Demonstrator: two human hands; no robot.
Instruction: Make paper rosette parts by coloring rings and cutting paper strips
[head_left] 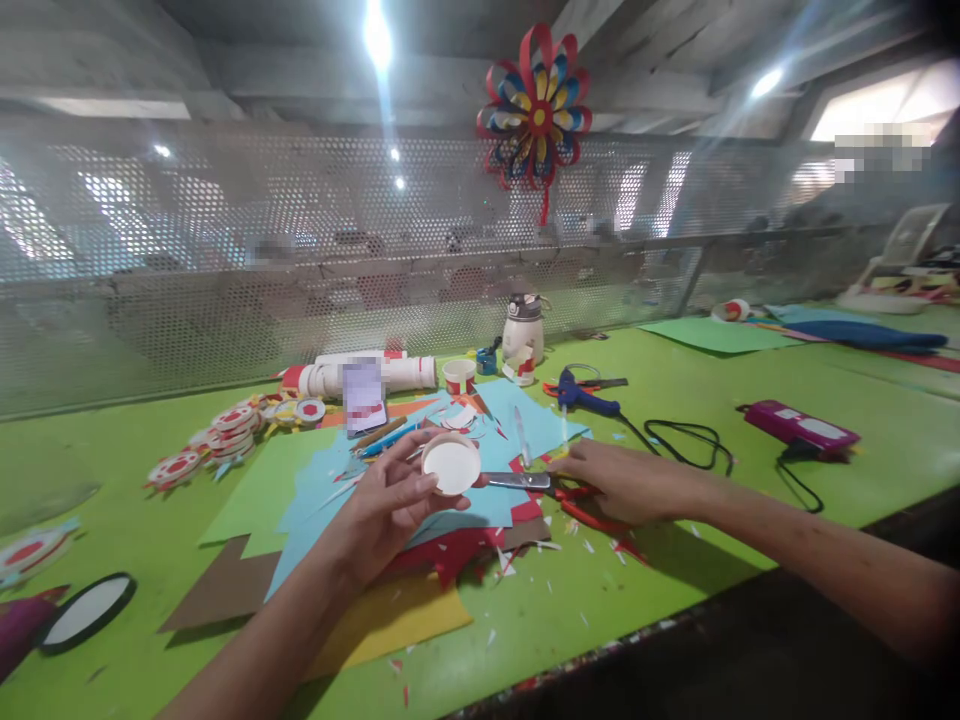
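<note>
My left hand (386, 500) is raised over the paper pile, its fingers closed round a small paper cup (451, 465) whose white bottom faces me. My right hand (619, 482) rests on the green table (675, 560), fingers on the red handles of a pair of scissors (525, 481) whose metal blades point left toward the cup. Under both hands lie light blue paper sheets (330, 485), red scraps (457, 555), a yellow sheet (390, 620) and a brown sheet (221, 595).
A blue glue gun (589, 395) with black cord, a magenta power strip (799, 428), a stack of paper cups lying down (375, 375), one upright cup (459, 376), a white jar (523, 328) and red-white paper discs (225, 430) lie behind. A paper pinwheel (534, 110) hangs on the mesh wall.
</note>
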